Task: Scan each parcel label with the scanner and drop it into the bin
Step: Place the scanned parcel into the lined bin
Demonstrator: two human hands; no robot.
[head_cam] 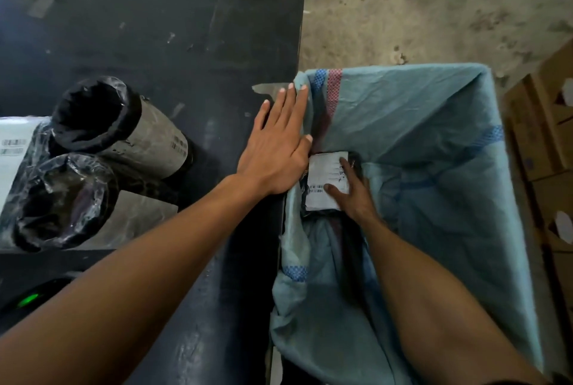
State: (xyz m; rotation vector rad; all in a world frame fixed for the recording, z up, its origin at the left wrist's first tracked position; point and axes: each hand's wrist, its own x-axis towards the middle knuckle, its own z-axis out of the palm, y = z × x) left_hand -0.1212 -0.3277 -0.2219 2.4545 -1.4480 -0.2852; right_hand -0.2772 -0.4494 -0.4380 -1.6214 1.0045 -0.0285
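Note:
A bin lined with a light-blue woven sack (434,142) stands to the right of the dark table (173,18). Inside it, near the left wall, lies a black parcel with a white barcode label (324,173). My right hand (350,192) reaches down into the sack and holds that parcel, thumb on the label and fingers round its right edge. My left hand (276,142) lies flat with straight fingers on the table edge and the sack's rim. The scanner (29,296) shows a green light at the lower left.
Two rolled parcels in plastic wrap (148,136) (59,198) and a flat white-labelled packet (12,152) lie on the table's left side. Brown cardboard boxes (545,124) are stacked on the floor to the right of the bin. Concrete floor (434,6) lies beyond.

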